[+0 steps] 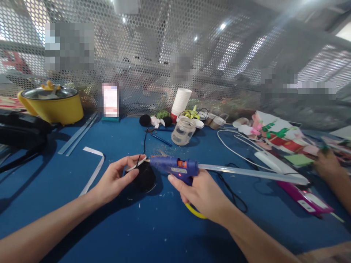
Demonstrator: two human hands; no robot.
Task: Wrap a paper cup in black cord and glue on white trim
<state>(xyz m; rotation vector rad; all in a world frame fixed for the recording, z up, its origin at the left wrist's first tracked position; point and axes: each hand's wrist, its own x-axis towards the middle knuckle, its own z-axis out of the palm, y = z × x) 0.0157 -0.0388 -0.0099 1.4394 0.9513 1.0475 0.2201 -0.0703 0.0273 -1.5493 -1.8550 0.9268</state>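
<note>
My right hand (201, 191) grips a blue hot glue gun (175, 168) with a long clear glue stick (252, 173) trailing out to the right. Its nozzle points left at a black fuzzy ball (145, 177) on the blue table. My left hand (117, 179) pinches a white strip against the top of that ball, fingers curled round it. A black cord runs from the ball area toward the back.
A yellow pot (53, 104) stands at the back left, a clear jar (183, 133) and stacked white cups (181, 100) at the back middle. Craft scraps (276, 135) and a white cable lie right. Another person's hand (327, 164) works at the right edge. A perforated metal screen walls the back.
</note>
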